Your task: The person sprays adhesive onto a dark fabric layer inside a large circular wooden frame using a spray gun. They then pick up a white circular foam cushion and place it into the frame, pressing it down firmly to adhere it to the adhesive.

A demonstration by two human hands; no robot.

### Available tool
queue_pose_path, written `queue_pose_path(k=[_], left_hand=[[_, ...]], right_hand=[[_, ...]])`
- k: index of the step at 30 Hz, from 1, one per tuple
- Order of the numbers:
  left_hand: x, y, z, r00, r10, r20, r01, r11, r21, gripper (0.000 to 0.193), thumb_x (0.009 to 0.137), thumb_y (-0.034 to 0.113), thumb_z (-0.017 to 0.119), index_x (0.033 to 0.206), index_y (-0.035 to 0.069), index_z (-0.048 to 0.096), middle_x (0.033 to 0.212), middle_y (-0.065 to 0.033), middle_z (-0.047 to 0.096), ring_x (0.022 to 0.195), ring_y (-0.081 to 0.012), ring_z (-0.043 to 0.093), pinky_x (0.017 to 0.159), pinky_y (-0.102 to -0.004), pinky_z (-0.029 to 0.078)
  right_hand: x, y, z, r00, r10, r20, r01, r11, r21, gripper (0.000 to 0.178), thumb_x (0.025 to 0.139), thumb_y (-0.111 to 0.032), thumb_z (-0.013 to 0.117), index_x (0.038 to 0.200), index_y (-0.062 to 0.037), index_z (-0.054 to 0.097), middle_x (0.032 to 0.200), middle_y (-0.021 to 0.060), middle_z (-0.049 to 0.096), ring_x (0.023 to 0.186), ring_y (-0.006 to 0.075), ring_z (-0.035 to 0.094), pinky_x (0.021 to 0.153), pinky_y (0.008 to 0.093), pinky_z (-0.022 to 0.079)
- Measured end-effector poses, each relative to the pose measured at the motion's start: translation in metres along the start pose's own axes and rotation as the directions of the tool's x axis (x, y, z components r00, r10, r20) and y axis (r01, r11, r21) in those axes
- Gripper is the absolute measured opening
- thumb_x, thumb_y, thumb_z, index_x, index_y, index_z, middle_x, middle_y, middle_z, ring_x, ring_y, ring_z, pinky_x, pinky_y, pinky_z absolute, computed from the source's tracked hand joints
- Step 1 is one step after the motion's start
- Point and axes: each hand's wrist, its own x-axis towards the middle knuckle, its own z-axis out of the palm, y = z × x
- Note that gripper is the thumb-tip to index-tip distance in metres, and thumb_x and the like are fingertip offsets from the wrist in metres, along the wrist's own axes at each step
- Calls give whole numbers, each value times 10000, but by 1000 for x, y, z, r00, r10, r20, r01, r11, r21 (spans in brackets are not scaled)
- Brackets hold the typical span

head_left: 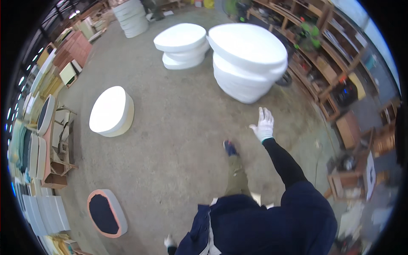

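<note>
My right hand (262,124), in a white glove, is stretched out ahead with its fingers spread and nothing in it. Nearest to it stands a tall stack of white rounded foam pads (248,44), a short gap beyond the fingertips. Left of that stack is a lower pile of similar white pads (182,37). My left hand (170,241), also gloved, hangs low by my side at the bottom edge; it is too small and partly cut off to make out its fingers. A single thick white oval pad (109,109) lies on the floor at left.
A pink-rimmed oval pad with a dark centre (104,213) lies at lower left. Foam sheets (44,212) and a wooden stand (59,142) line the left side. Wooden shelves (329,63) with tools run along the right. Another white stack (131,19) stands far off.
</note>
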Motion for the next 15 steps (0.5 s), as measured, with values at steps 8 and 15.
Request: queue_pose_path(k=[8,15], left_hand=[[-10,264,-4,984,-173,-40,164,973,-164,447,829,206,691,1222,4,628,1023,-234,667,985,-319,624,830,-452,497],[-4,395,-2,971,-236,-36,220,944,-247,494,795,167,684,1274,73,614,940,-219,652,889,-345,623,751,-480,498]], right_hand=[[376,36,133,977,-132,169,183,922,-341,1114,708,-520,805,1582,-112,248,1620,198,251,1492,460,189,1212,625,118],[436,132,207,902,-408,140,431,833,-348,666,873,-234,603,1503,-166,399,1489,180,426,1335,427,414,1071,630,321]])
